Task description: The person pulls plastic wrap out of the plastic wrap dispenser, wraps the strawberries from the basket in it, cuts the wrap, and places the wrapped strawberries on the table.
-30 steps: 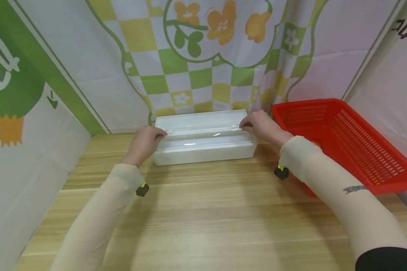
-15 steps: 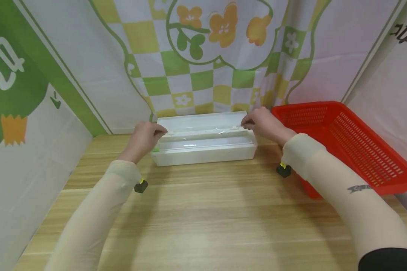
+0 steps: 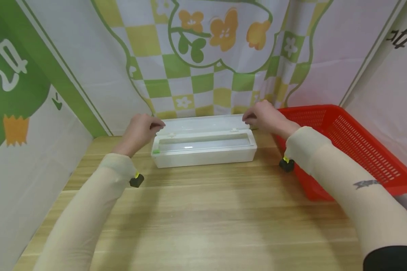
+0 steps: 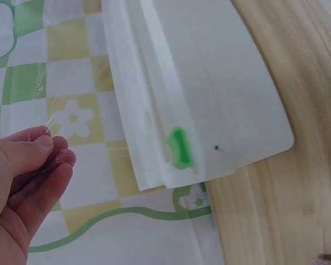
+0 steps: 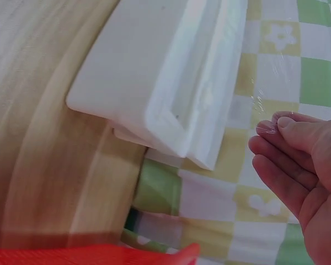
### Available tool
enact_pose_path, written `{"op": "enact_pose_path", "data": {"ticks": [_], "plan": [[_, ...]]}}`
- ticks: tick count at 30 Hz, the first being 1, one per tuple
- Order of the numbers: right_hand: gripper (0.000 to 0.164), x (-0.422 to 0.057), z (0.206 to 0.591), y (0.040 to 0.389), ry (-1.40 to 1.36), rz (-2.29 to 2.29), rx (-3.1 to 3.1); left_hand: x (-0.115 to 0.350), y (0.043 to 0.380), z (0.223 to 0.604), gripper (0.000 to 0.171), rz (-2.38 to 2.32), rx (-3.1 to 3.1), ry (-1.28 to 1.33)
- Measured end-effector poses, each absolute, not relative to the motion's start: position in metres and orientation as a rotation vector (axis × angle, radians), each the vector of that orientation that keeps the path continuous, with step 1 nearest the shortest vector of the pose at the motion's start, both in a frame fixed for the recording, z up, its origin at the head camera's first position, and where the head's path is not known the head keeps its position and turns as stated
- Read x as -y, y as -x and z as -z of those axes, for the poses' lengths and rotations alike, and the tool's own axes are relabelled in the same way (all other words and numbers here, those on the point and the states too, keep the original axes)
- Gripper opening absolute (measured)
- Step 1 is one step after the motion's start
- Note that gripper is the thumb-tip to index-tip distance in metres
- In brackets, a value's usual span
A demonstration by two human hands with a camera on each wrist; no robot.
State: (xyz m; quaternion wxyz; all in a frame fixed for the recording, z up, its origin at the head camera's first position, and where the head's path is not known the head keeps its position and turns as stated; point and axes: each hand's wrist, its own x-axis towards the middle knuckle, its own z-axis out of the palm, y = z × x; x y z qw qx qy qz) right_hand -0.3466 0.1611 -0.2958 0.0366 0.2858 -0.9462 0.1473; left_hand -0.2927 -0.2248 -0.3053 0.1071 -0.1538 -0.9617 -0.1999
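Note:
A long white cling film dispenser box stands at the back of the table with its lid raised. On its left end sits a small green slider. My left hand is above the box's left end, thumb and fingertips pinching the clear cling film. Level with it, my right hand pinches the film's other corner over the right end. Creases of the film show at the right fingertips; its middle is nearly invisible against the curtain.
A red plastic basket stands on the right of the wooden table, close beside my right forearm. A checked, flowered curtain hangs right behind the box, and printed cloth walls stand at both sides.
Both hands have risen and moved a little apart, drawing the film up from the box. The pale strip across the opening has left it, so the inside shows more. The box stays in place.

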Motion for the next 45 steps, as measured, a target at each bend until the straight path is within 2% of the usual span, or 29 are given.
{"op": "enact_pose_path", "data": {"ticks": [26, 45], "plan": [[0.017, -0.167, 0.21, 0.345, -0.897, -0.423, 2.768, 0.221, 0.287, 0.218, 0.021, 0.564, 2.704, 0.506], [0.028, -0.166, 0.145, 0.335, -0.691, -0.543, 2.712, 0.219, 0.269, 0.155, 0.026, 0.549, 2.573, 0.379]]}}
